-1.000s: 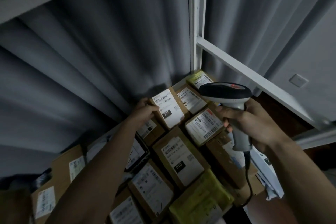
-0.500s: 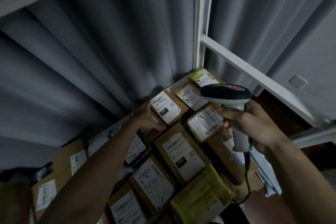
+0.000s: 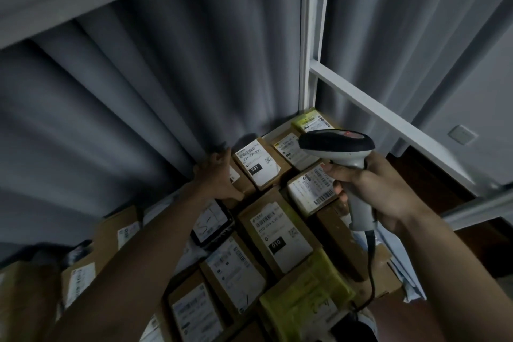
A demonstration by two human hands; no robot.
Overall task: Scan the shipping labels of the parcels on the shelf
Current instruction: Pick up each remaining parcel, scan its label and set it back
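The barcode scanner (image 3: 337, 147) is a corded pistol-grip type: a dark, rounded head with a small red patch on top, and a pale grey handle from which a black cable (image 3: 370, 266) drops away. The right hand (image 3: 380, 189) grips the handle, fingers wrapped around it, holding it above the right end of the shelf. Below it lie brown cardboard parcels packed tightly side by side, each with a white shipping label; the parcel marked 231 (image 3: 259, 165) sits just left of the scanner's head, and the parcel marked 010 (image 3: 277, 233) lies nearer the camera. The left hand (image 3: 219, 175) rests on a small parcel (image 3: 238, 178) next to the 231 box, fingers loosely curved over it; that parcel's label is mostly hidden. Label print is largely unreadable in the dim light. The scanner's head covers part of a yellow-labelled parcel (image 3: 288, 148). Its head runs lengthwise toward the left, nose facing the 231 parcel, while the handle slants down toward the wrist.
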